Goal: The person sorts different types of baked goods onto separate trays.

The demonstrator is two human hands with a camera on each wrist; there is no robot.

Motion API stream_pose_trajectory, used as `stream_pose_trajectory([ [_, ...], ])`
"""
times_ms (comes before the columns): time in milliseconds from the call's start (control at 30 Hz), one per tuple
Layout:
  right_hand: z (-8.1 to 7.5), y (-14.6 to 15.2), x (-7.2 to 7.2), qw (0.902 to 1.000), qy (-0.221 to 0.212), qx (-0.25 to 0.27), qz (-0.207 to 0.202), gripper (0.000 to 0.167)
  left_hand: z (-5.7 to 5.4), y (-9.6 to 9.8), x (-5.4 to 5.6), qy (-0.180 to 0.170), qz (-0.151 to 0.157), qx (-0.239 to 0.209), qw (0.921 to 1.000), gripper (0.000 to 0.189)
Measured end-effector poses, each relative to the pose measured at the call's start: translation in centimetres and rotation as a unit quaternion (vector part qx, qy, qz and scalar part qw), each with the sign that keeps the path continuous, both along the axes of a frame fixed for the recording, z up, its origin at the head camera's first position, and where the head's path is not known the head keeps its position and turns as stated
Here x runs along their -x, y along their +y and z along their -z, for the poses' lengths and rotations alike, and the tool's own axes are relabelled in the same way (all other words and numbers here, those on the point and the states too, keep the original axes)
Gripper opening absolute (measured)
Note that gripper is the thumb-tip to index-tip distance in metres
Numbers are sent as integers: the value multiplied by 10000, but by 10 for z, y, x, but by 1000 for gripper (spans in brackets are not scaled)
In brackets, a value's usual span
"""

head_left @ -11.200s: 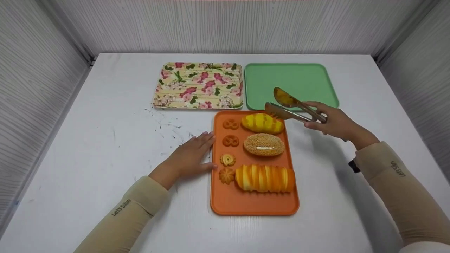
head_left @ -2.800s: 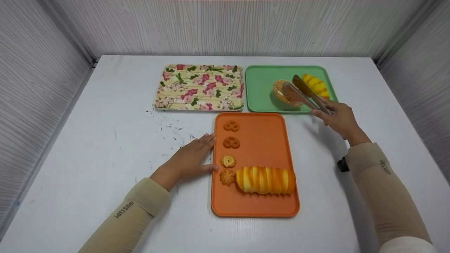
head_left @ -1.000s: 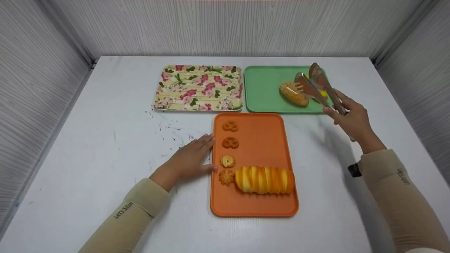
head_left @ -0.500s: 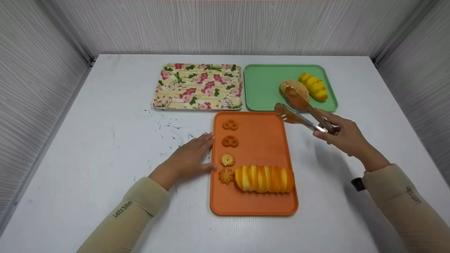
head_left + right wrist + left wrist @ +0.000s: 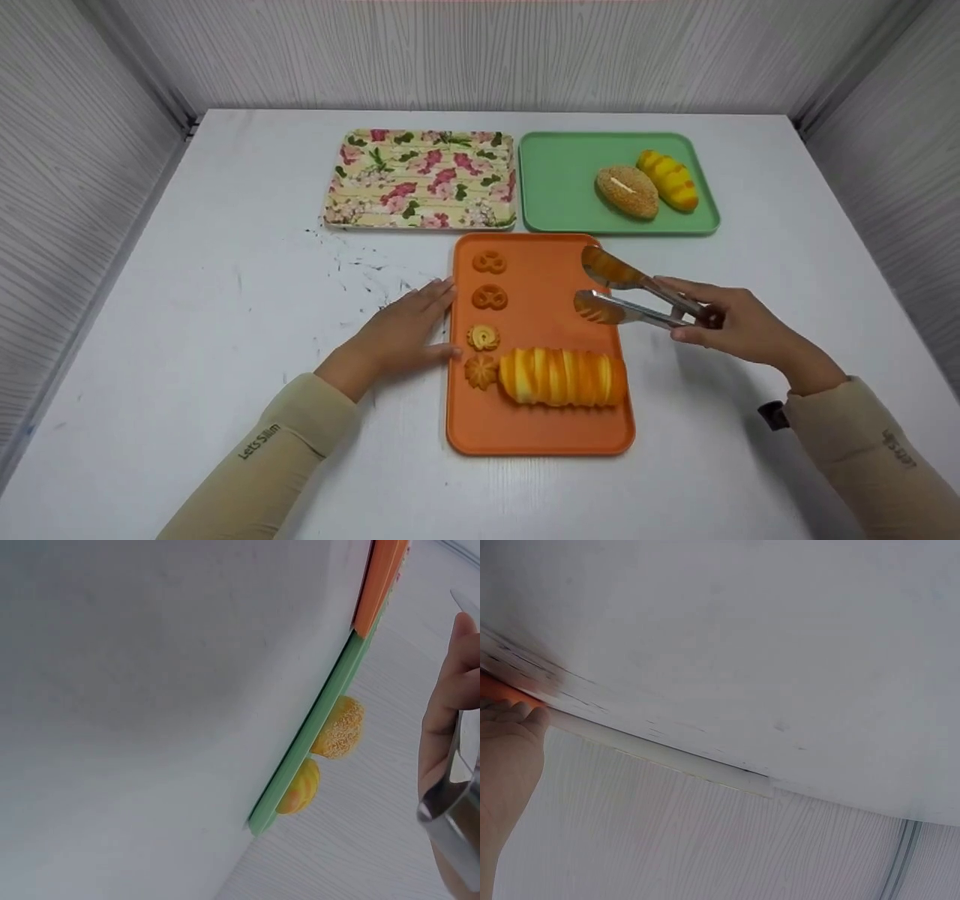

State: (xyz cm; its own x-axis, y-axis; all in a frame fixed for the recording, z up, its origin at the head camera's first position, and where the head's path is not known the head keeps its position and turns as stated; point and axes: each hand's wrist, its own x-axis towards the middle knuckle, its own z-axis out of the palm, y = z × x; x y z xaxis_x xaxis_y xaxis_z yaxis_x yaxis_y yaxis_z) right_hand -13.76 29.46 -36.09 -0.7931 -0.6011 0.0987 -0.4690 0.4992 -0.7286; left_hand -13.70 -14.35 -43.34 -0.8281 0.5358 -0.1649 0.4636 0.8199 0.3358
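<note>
My right hand [image 5: 739, 322] grips metal tongs [image 5: 637, 315], whose spread ends hang over the right side of the orange tray [image 5: 540, 435] with nothing between them. Below them on that tray lies a long sliced-top loaf [image 5: 562, 377]. Down its left side run two pretzel-shaped cookies [image 5: 490, 298], a swirl cookie [image 5: 483, 337] and a flower-shaped cookie [image 5: 481, 371]. With straight fingers, my left hand [image 5: 390, 337] touches the tray's left rim. On the green tray [image 5: 562, 180] rest a sesame bun [image 5: 628, 192] and a yellow bread roll [image 5: 667, 180], side by side.
Left of the green tray, a flower-patterned tray [image 5: 420, 180] stands at the back of the white table [image 5: 187, 300]. Pale wood-grain panels [image 5: 495, 56] enclose the table at the back and sides. Dark scuff marks show near my left hand.
The yellow roll, then the sesame bun, went from the orange tray to the green one. Lately the right hand has drawn the tongs back off the bun, toward the orange tray. The left hand stays put.
</note>
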Motion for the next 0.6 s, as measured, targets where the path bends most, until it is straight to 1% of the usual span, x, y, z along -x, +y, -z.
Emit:
stream_pose_trajectory([
  [133, 4, 4, -4, 9994, -143, 10, -321, 58, -2, 0, -1, -30, -8, -5, 10000, 89],
  [300, 21, 16, -1, 9965, -316, 35, -770, 63, -2, 0, -1, -10, 7, 18, 10000, 89],
  [367, 26, 20, 0, 9951, -432, -5, -891, 64, -2, 0, -1, 6, 22, 22, 10000, 89],
  [500, 31, 23, -1, 9910, -710, -5, -1133, 65, -1, 0, 0, 36, 59, 41, 10000, 90],
  [600, 31, 21, -2, 9882, -693, 3, -1365, 65, -1, 0, 0, 37, 74, 56, 10000, 91],
])
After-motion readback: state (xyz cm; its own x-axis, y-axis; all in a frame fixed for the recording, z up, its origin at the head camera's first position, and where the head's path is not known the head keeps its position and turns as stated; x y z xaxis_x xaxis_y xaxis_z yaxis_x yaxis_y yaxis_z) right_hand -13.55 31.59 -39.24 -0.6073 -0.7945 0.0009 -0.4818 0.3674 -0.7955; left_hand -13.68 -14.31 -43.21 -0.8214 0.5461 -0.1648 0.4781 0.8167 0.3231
